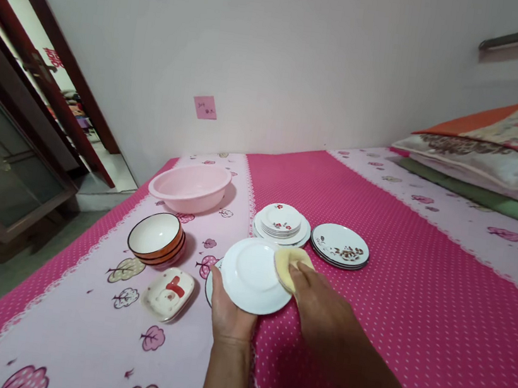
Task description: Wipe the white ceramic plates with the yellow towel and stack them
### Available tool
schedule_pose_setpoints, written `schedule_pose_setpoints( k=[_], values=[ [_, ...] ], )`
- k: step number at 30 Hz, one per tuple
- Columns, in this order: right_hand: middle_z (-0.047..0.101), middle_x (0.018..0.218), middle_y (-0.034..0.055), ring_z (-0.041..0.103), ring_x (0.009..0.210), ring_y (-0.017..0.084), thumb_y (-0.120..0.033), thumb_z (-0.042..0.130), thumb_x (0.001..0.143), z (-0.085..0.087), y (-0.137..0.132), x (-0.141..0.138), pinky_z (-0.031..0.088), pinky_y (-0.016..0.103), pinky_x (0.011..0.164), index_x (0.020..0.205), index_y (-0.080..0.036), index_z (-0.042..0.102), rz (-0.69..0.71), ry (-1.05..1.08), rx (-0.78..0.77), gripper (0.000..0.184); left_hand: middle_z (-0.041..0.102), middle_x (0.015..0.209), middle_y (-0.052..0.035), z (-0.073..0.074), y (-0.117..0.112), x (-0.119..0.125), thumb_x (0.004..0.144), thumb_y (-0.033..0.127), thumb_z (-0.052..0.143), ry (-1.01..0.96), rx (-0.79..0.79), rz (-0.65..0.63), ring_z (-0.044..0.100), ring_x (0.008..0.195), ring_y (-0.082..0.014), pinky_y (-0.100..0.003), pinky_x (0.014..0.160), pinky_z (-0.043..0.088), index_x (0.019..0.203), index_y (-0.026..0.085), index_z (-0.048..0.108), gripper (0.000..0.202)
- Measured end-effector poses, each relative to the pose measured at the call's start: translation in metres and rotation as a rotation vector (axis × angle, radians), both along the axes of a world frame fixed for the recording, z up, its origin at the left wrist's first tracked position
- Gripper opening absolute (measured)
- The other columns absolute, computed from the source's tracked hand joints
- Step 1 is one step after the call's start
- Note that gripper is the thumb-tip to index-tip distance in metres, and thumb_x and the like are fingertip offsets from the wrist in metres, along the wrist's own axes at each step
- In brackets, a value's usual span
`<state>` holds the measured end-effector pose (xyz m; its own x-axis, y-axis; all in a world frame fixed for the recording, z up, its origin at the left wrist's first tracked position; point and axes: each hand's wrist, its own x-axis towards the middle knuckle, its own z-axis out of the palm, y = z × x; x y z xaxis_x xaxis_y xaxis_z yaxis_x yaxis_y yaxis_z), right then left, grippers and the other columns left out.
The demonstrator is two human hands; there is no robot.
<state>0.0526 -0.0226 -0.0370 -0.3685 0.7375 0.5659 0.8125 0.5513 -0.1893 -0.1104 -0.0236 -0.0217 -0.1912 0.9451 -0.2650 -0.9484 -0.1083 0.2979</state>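
Observation:
My left hand (231,314) holds a white plate (252,276) from below, the thumb along its left rim. A pale yellow cloth (286,265) is pinched in my right hand (315,290) and pressed on the plate's right edge. Partly hidden beneath the held plate, another dark-rimmed plate (209,286) shows at its left. Just beyond stands a stack of white plates (281,217) with red flowers. To the right of that lies a short stack of dark-rimmed plates (341,244) with a brown floral pattern.
Orange-brown bowls (156,238) are stacked at the left, with a small squarish dish (168,295) in front. A pink basin (190,188) sits behind them near the wall. Folded bedding (488,154) is piled at the far right. Everything rests on a pink patterned bed sheet (418,291).

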Motion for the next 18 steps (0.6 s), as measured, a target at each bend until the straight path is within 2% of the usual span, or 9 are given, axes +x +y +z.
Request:
schedule_pose_setpoints(
  k=[4,8,10,12,15,17,18],
  values=[
    [0.068,0.129,0.0203,0.067,0.116,0.032,0.001,0.037,0.088,0.007,-0.020,-0.013,0.061,0.046,0.093,0.138,-0.010,0.055,0.073,0.006,-0.029,0.054,0.067,0.136,-0.0164,0.002,0.002,-0.002,0.098,0.066,0.037,-0.002,-0.041,0.065,0.060,0.129,-0.0366,-0.054,0.112,0.044,0.142,0.019,0.060,0.068],
    [0.069,0.126,0.0167,0.068,0.113,0.027,0.001,0.040,0.088,0.037,-0.032,-0.019,0.060,0.043,0.096,0.134,-0.013,0.057,0.271,0.105,-0.099,0.051,0.069,0.133,-0.0182,0.004,0.002,0.000,0.097,0.068,0.038,-0.045,-0.004,0.054,0.062,0.126,-0.0361,-0.052,0.110,0.046,0.139,0.015,0.062,0.072],
    [0.067,0.129,0.0164,0.064,0.119,0.027,-0.003,0.042,0.093,0.051,-0.033,-0.019,0.057,0.043,0.100,0.135,-0.014,0.056,0.336,0.195,-0.049,0.046,0.071,0.129,-0.0185,0.005,0.001,0.003,0.098,0.066,0.039,-0.063,0.028,0.035,0.063,0.125,-0.0345,-0.050,0.110,0.046,0.137,0.014,0.063,0.070],
    [0.063,0.135,0.0176,0.060,0.123,0.028,-0.007,0.043,0.096,0.057,-0.030,-0.021,0.055,0.045,0.101,0.139,-0.014,0.054,0.315,0.250,0.054,0.045,0.073,0.126,-0.0181,0.005,-0.001,0.008,0.099,0.065,0.038,-0.077,0.079,-0.020,0.064,0.124,-0.0324,-0.047,0.110,0.046,0.136,0.014,0.064,0.068],
    [0.063,0.137,0.0164,0.060,0.120,0.029,-0.009,0.039,0.098,0.045,-0.024,-0.034,0.053,0.046,0.099,0.139,-0.017,0.056,0.202,0.265,0.172,0.045,0.073,0.124,-0.0191,0.002,-0.004,0.019,0.098,0.065,0.039,-0.106,0.155,-0.143,0.066,0.121,-0.0302,-0.045,0.110,0.047,0.135,0.013,0.064,0.068],
    [0.065,0.137,0.0131,0.059,0.122,0.030,-0.010,0.039,0.098,0.030,-0.019,-0.047,0.051,0.047,0.098,0.134,-0.020,0.062,0.118,0.231,0.192,0.044,0.073,0.122,-0.0190,-0.003,-0.006,0.026,0.098,0.062,0.043,-0.120,0.149,-0.217,0.068,0.116,-0.0271,-0.042,0.107,0.051,0.136,0.012,0.062,0.065],
    [0.068,0.133,0.0119,0.059,0.121,0.031,-0.011,0.042,0.097,0.023,-0.017,-0.052,0.051,0.047,0.095,0.126,-0.021,0.067,0.075,0.242,0.254,0.039,0.073,0.120,-0.0181,-0.006,-0.006,0.027,0.099,0.059,0.044,-0.123,0.131,-0.242,0.069,0.114,-0.0247,-0.039,0.104,0.053,0.137,0.013,0.061,0.062]
  ],
)
